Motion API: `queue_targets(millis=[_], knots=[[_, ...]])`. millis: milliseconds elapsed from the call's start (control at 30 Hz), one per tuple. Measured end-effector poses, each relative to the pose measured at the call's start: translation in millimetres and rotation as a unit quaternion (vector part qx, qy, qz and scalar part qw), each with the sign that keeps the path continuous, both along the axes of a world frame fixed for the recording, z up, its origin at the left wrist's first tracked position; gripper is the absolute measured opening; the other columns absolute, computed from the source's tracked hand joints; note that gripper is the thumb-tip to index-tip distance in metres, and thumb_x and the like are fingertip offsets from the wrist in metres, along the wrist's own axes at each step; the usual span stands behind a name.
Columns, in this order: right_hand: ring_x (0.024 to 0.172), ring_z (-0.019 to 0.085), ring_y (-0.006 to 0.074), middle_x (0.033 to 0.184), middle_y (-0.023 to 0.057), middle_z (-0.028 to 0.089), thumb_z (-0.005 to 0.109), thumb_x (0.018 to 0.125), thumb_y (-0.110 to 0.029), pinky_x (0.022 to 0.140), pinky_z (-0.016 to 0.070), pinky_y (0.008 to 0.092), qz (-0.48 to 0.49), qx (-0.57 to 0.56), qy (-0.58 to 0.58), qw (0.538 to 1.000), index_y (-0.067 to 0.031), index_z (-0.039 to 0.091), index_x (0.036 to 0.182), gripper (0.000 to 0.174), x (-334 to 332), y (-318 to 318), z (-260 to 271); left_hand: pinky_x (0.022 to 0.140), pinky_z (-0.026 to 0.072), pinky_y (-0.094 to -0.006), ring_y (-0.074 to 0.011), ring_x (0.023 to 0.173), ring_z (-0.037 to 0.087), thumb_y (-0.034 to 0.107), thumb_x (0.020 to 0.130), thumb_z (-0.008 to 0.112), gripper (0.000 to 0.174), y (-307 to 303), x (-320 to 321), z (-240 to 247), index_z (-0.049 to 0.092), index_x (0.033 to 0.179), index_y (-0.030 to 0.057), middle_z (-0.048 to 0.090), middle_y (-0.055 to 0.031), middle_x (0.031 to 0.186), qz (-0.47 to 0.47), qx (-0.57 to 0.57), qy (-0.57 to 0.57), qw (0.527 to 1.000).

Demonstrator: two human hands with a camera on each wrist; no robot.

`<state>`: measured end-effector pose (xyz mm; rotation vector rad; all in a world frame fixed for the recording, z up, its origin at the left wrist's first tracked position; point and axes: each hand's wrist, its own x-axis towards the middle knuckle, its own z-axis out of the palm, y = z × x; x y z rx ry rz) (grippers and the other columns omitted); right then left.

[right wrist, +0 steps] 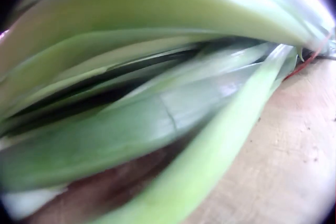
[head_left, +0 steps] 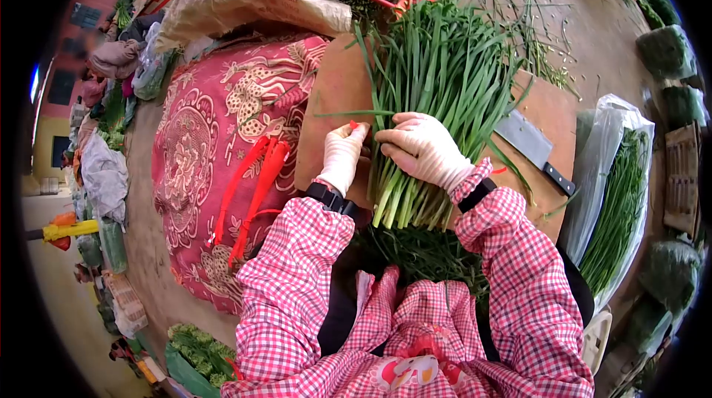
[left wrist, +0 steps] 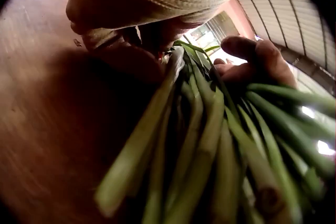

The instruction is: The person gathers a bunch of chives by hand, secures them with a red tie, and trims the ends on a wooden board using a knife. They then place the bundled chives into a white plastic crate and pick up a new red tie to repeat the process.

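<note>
A thick bundle of garlic greens (head_left: 445, 64) lies on a wooden board, pale stalk ends toward the person. At the bundle's left side, the left hand (head_left: 343, 153), in a pale fingerless glove, pinches a red strip (head_left: 354, 124) between thumb and fingertips. The right hand (head_left: 426, 147), gloved alike, lies across the stalks with its fingers curled over them. Stalk ends (left wrist: 205, 145) fill the left wrist view, below both hands' fingers. In the right wrist view, blurred leaves (right wrist: 131, 119) hide the right hand, and a thin red strip (right wrist: 310, 64) runs by the bundle.
A cleaver (head_left: 525, 140) with a black handle lies right of the bundle on the board (head_left: 552, 101). More red strips (head_left: 259, 183) rest on a patterned red cloth (head_left: 185, 138) at left. A plastic bag (head_left: 638, 131) of greens stands at right. Cut scraps (head_left: 552, 64) litter the floor.
</note>
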<state>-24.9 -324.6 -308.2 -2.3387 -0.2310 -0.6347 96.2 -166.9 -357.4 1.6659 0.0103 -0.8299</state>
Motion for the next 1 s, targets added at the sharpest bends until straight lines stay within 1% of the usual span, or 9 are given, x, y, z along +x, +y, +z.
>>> queue_targets(millis=[167, 333, 467, 533, 733, 800, 867, 900, 1000], knots=[[0.085, 0.064, 0.0333, 0.082, 0.0146, 0.065, 0.068, 0.080, -0.017, 0.088, 0.0505, 0.0423, -0.012, 0.002, 0.000, 1.000, -0.0063, 0.066, 0.104, 0.026, 8, 2, -1, 0.073, 0.0493, -0.0222, -0.0058, 0.078, 0.060, 0.011, 0.095, 0.062, 0.018, 16, -23, -1, 0.070, 0.104, -0.0024, 0.070, -0.0002, 0.091, -0.020, -0.077, -0.156, 0.985], [0.080, 0.063, 0.0343, 0.078, 0.0142, 0.064, 0.066, 0.076, -0.012, 0.085, 0.0511, 0.0432, -0.047, -0.002, -0.027, 0.999, -0.0059, 0.065, 0.104, 0.029, 14, 5, -7, 0.073, 0.0508, -0.0259, -0.0089, 0.077, 0.061, 0.009, 0.095, 0.061, 0.017, 15, -53, 15, 0.069, 0.103, -0.0039, 0.072, -0.0053, 0.090, -0.014, -0.082, -0.156, 0.984], [0.077, 0.065, 0.0327, 0.073, 0.0124, 0.065, 0.068, 0.070, -0.017, 0.079, 0.0522, 0.0416, -0.081, -0.050, -0.023, 0.995, -0.0072, 0.066, 0.085, 0.018, 19, 13, -2, 0.073, 0.0480, -0.0272, -0.0083, 0.074, 0.055, 0.007, 0.091, 0.059, 0.017, 10, -41, 17, 0.067, 0.096, -0.0075, 0.068, -0.0027, 0.082, -0.134, 0.122, -0.355, 0.917], [0.076, 0.066, 0.0313, 0.069, 0.0107, 0.065, 0.069, 0.068, -0.021, 0.076, 0.0521, 0.0402, -0.089, -0.078, -0.009, 0.993, -0.0079, 0.064, 0.078, 0.017, 15, 14, 8, 0.071, 0.0494, -0.0309, -0.0097, 0.071, 0.056, 0.014, 0.091, 0.061, 0.021, 12, -33, 11, 0.069, 0.096, -0.0057, 0.070, -0.0098, 0.076, -0.085, 0.074, -0.264, 0.958], [0.087, 0.062, 0.0303, 0.082, 0.0088, 0.062, 0.068, 0.069, -0.012, 0.083, 0.0489, 0.0406, -0.082, 0.000, -0.145, 0.986, -0.0033, 0.061, 0.108, 0.041, -69, 41, 79, 0.064, 0.0461, -0.0262, -0.0088, 0.071, 0.054, 0.011, 0.092, 0.065, 0.007, 14, -22, 1, 0.068, 0.089, 0.0052, 0.062, 0.0027, 0.081, 0.036, -0.163, 0.008, 0.986], [0.092, 0.062, 0.0289, 0.090, 0.0107, 0.064, 0.067, 0.073, -0.012, 0.082, 0.0491, 0.0406, -0.069, 0.045, -0.017, 0.996, -0.0040, 0.062, 0.106, 0.034, -114, 52, 81, 0.062, 0.0430, -0.0256, -0.0091, 0.067, 0.053, 0.017, 0.088, 0.071, 0.009, 16, -18, 5, 0.068, 0.087, 0.0081, 0.062, 0.0048, 0.081, 0.014, -0.018, -0.114, 0.993], [0.077, 0.064, 0.0319, 0.081, 0.0123, 0.065, 0.069, 0.076, -0.005, 0.068, 0.0524, 0.0398, -0.146, 0.103, -0.016, 0.984, -0.0054, 0.066, 0.105, 0.030, -155, 55, 61, 0.067, 0.0542, -0.0382, -0.0183, 0.078, 0.064, 0.019, 0.089, 0.069, 0.014, 22, -6, -8, 0.065, 0.099, 0.0098, 0.067, -0.0035, 0.091, 0.028, -0.001, -0.058, 0.998], [0.072, 0.066, 0.0268, 0.078, 0.0116, 0.066, 0.068, 0.079, -0.006, 0.066, 0.0531, 0.0356, -0.212, 0.150, 0.023, 0.965, -0.0045, 0.067, 0.106, 0.027, -170, 53, 44, 0.067, 0.0542, -0.0382, -0.0183, 0.078, 0.064, 0.019, 0.089, 0.069, 0.014, 21, -11, -1, 0.065, 0.099, 0.0098, 0.067, -0.0035, 0.091, 0.026, -0.002, -0.059, 0.998], [0.080, 0.065, 0.0131, 0.085, 0.0058, 0.069, 0.056, 0.095, -0.016, 0.066, 0.0525, 0.0276, -0.316, 0.604, 0.175, 0.710, -0.0016, 0.066, 0.114, 0.026, -190, 35, 1, 0.071, 0.0556, -0.0422, -0.0210, 0.082, 0.065, 0.017, 0.090, 0.067, 0.015, 15, -20, 16, 0.063, 0.102, 0.0091, 0.067, -0.0044, 0.094, 0.027, -0.025, -0.018, 0.999]])
